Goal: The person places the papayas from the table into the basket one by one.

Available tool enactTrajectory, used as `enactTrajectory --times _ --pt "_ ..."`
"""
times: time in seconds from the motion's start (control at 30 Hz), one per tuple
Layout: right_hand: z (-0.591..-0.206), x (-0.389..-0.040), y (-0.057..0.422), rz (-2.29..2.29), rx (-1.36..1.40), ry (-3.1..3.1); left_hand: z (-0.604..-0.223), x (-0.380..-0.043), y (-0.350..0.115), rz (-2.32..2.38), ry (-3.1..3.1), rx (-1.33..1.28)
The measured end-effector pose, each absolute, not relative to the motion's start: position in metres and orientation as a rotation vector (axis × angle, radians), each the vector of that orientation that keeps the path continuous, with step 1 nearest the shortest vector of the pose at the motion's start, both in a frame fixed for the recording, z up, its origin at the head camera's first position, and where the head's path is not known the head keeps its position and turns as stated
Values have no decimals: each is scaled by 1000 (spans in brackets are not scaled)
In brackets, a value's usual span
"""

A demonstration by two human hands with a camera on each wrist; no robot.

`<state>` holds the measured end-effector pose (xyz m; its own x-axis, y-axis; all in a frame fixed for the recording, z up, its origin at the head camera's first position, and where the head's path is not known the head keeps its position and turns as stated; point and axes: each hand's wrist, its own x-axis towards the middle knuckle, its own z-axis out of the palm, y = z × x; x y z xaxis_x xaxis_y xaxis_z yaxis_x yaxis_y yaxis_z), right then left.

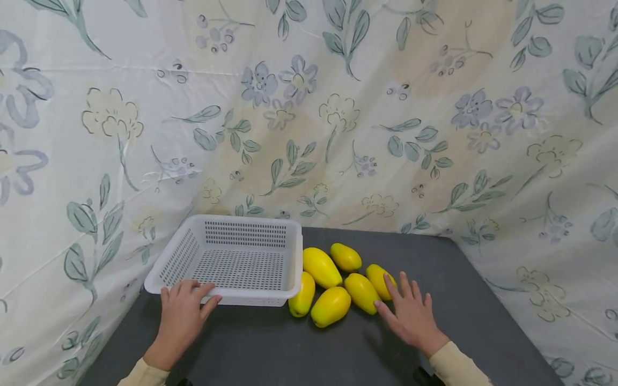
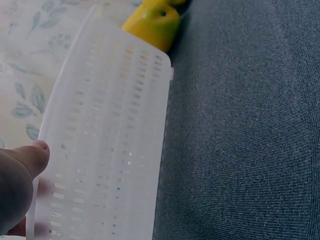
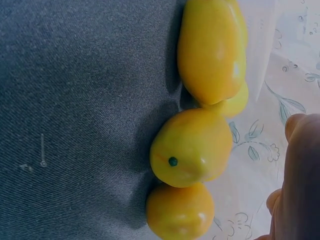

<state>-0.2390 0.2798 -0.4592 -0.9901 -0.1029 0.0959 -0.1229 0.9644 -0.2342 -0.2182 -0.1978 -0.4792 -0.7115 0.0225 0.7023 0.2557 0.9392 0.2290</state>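
Observation:
A white perforated plastic basket (image 1: 251,296) stands on the dark cloth-covered table. My left hand (image 1: 181,319) holds its front rim near the left corner; in the left wrist view the thumb (image 2: 36,156) lies outside the wall and fingers show faintly through it. Several yellow mangoes lie in a cluster just right of the basket, among them a front one (image 1: 330,307) and a large one (image 1: 322,268). My right hand (image 1: 410,316) hovers with spread fingers beside the rightmost mango (image 1: 380,281). In the right wrist view, a mango (image 3: 192,147) shows its dark stem end, apart from the fingers.
A floral curtain (image 1: 338,123) hangs behind the table and along both sides. The grey tabletop (image 1: 289,354) extends in front of the basket and mangoes, and to their right.

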Motion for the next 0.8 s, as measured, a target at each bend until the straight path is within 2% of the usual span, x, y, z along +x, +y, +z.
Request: enactTrajectory --times 0.17,0.37,0.6,0.8 --pt "-457 -252 283 457 192 -3031 -475 -217 -198 -396 -2365 -189" --pt "-456 -288 294 871 183 -3040 -473 -217 -200 -394 -2358 -198" --pt "-463 -326 304 1483 -214 -2988 -475 -217 -201 -389 -2352 -207" --pt "-471 -337 315 1862 -355 -2877 -477 -218 -200 -390 -2357 -206"
